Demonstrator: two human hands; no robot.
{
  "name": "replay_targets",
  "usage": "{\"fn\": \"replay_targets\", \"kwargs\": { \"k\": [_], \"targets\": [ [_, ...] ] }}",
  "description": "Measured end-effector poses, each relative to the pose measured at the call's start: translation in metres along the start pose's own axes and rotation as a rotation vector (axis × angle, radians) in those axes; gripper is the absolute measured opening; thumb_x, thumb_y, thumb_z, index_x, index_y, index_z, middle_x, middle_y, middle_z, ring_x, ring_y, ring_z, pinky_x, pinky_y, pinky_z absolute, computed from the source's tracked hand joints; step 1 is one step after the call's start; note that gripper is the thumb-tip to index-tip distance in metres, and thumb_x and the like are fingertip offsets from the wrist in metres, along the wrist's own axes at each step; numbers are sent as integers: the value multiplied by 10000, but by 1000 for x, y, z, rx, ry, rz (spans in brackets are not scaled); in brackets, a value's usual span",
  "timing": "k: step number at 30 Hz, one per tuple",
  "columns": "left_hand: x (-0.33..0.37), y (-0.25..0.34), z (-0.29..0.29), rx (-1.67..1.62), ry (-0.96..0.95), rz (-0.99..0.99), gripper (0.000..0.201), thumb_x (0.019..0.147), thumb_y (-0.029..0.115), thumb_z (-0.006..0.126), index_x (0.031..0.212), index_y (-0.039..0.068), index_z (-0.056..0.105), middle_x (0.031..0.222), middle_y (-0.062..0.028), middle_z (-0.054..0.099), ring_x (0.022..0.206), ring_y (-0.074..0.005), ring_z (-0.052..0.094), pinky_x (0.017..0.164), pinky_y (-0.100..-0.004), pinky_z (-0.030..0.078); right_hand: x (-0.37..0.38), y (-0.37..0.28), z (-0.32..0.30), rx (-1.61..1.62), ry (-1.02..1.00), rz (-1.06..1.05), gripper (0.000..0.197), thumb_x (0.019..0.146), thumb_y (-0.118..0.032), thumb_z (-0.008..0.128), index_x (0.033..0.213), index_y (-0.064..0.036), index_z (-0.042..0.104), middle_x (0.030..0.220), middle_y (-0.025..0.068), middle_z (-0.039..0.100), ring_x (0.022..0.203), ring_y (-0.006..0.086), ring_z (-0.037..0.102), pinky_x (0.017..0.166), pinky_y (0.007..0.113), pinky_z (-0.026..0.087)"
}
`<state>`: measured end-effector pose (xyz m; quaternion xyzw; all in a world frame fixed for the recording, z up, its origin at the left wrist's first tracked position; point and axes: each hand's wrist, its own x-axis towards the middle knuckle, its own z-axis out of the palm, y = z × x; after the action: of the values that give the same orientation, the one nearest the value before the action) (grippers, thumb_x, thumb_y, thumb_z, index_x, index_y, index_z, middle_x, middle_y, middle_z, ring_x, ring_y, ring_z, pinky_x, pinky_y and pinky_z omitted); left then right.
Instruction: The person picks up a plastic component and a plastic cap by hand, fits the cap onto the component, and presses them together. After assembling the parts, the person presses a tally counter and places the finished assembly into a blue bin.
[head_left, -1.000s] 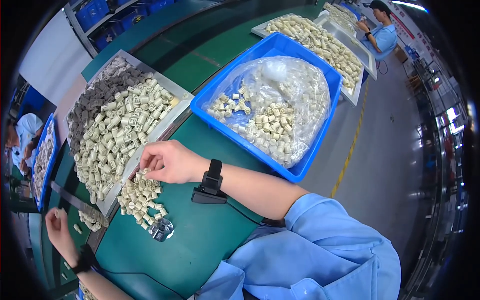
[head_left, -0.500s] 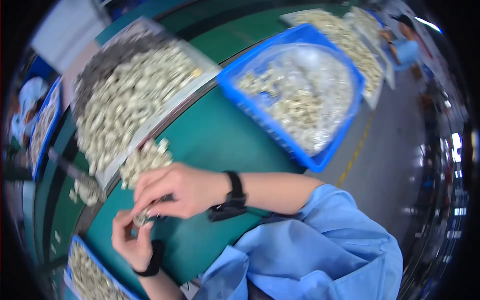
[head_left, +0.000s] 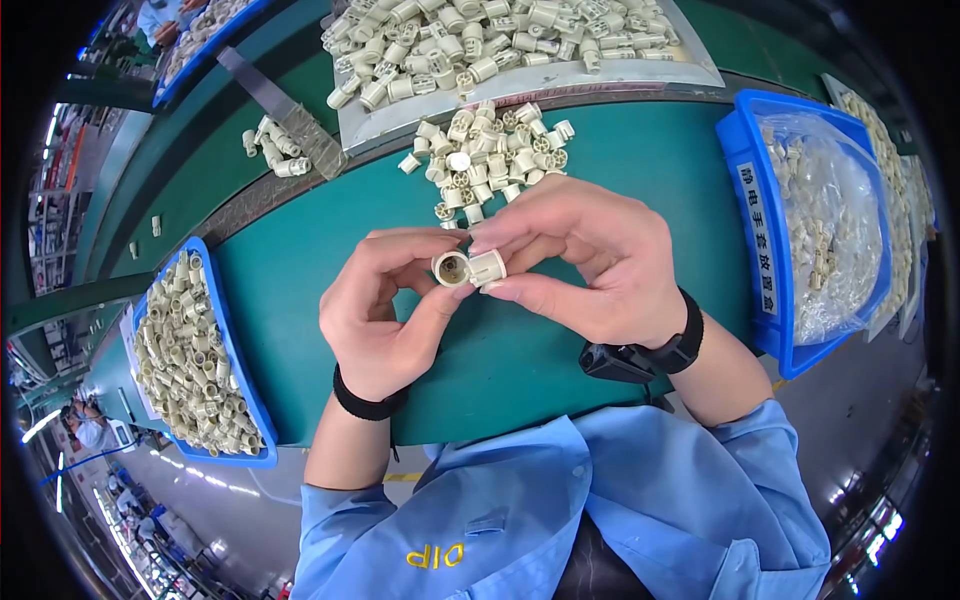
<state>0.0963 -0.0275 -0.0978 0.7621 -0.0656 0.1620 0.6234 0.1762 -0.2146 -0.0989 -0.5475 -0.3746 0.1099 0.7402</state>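
Observation:
Over the green work surface (head_left: 380, 150), my left hand (head_left: 375, 310) pinches a cream plastic cylinder (head_left: 451, 267) between thumb and fingers. Its round open end faces up, and something brownish shows inside. Right beside it, my right hand (head_left: 615, 265) grips a smaller cream plastic cap (head_left: 489, 267) by thumb and fingertips. The two pieces touch or nearly touch; I cannot tell if they are joined. Just beyond my fingers lies a loose heap of cream plastic caps (head_left: 490, 150), some showing spoked ends.
A metal-edged tray (head_left: 560, 80) piled with cream cylinders stands at the far side. At left is a blue tray (head_left: 237, 360) full of similar parts; at right, a blue bin (head_left: 740, 215) with a plastic bag. A taped bar (head_left: 290, 115) juts in near some loose parts.
The view has swung round and levelled, so my hands now appear nearer the middle. Both hands stay together; two cream pieces now show plainly between them.

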Motion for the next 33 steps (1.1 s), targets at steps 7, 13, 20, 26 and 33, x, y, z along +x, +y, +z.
{"fn": "replay_targets", "kwargs": {
  "k": [7,13,20,26,33],
  "targets": [
    [-2,0,-1,38,31,62,230,809,-62,714,1004,-71,592,1006,-209,655,793,-188,686,612,-240,556,3,3,-9,-139,-97,-114,241,742,107,727,970,49,674,1070,172,614,906,230,662,744,298,558],
    [-2,-2,-3,21,32,48,215,822,-46,709,1002,-70,594,983,-202,660,788,-187,688,607,-240,551,5,1,-12,-190,-133,-191,290,717,104,743,992,54,666,1070,176,617,905,246,668,763,317,552],
    [0,-6,-2,100,11,132,194,825,-30,713,983,-60,606,976,-201,668,774,-177,674,616,-246,545,1,5,-4,-118,15,-125,310,706,98,751,1001,48,668,1002,172,646,889,249,681,717,314,562],
    [0,-7,4,86,109,211,202,790,-48,738,950,-36,617,970,-203,681,790,-189,675,639,-259,549,4,0,-5,-225,-8,-186,283,683,67,783,949,30,695,904,151,686,812,237,693,660,290,555],
    [0,-7,6,359,115,316,268,718,-93,755,945,-25,631,943,-177,691,798,-213,688,648,-262,558,2,-1,-2,-390,18,-157,269,658,46,806,907,17,710,859,134,697,768,217,687,646,278,543]
  ]
}}
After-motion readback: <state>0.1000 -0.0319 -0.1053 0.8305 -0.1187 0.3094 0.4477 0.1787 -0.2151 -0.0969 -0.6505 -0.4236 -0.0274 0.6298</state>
